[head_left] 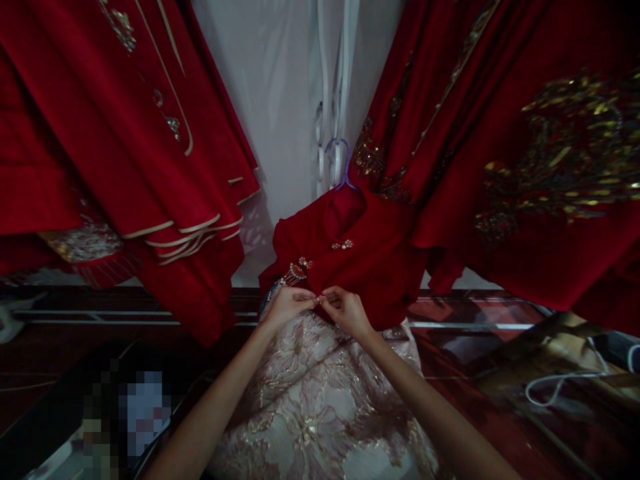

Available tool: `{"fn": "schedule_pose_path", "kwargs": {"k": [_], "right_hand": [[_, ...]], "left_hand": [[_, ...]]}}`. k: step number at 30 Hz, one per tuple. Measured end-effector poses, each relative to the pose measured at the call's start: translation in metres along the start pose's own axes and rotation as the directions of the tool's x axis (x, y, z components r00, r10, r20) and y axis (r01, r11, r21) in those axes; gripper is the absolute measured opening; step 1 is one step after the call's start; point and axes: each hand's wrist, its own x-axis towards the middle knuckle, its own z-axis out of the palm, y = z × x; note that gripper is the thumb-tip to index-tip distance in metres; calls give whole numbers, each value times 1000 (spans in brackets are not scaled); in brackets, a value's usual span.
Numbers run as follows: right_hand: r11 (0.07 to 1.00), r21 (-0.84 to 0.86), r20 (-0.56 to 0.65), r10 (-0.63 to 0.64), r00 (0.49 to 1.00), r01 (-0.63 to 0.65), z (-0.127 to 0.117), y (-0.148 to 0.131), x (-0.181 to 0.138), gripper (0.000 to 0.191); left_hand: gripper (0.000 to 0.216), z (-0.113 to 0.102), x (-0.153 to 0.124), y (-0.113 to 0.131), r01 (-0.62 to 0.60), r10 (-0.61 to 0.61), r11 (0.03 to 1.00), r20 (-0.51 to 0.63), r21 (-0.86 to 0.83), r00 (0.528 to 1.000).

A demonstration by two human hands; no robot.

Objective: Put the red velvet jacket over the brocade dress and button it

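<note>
A red garment (385,267) with a stand collar hangs in front of me on a purple hanger (345,175). Pearl-like beaded trims (343,245) and a fan-shaped beaded ornament with dangling strands (295,272) decorate its front. My left hand (291,303) and my right hand (344,308) meet at the lower front of the garment, thumbs and fingers pinched together. Between the fingertips shows a small beaded ornament (319,299) with red and pale beads. My fingers cover most of it, so whether it is fixed to the cloth cannot be seen.
Red garments with pale piping (150,167) hang at left. More red garments with gold sequin embroidery (560,160) hang at right. Below my hands spreads pale floral brocade fabric (310,393). A white cord (555,387) lies at lower right, and a blurred-out screen (145,413) at lower left.
</note>
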Motion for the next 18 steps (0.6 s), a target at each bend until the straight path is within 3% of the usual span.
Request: {"fn": "schedule_pose_path", "kwargs": {"k": [6, 9, 11, 13, 16, 18], "right_hand": [[987, -120, 50, -101, 994, 106, 2, 4, 5, 14], [972, -196, 161, -101, 982, 132, -10, 18, 5, 41], [976, -201, 185, -40, 982, 78, -25, 27, 3, 53], [989, -145, 175, 20, 984, 6, -44, 32, 0, 57], [999, -19, 189, 50, 981, -48, -69, 30, -6, 56], [997, 38, 198, 59, 978, -68, -79, 25, -7, 55]], "left_hand": [[29, -4, -3, 1, -3, 9, 998, 92, -58, 996], [52, -43, -16, -3, 39, -33, 995, 60, -97, 998], [55, -87, -37, -12, 120, -111, 990, -123, 69, 986], [43, -130, -70, -27, 355, -216, 864, -375, 356, 902], [41, -167, -133, -50, 540, -271, 726, -545, 426, 794], [42, -171, -172, -63, 699, -171, 439, -712, 564, 681]]}}
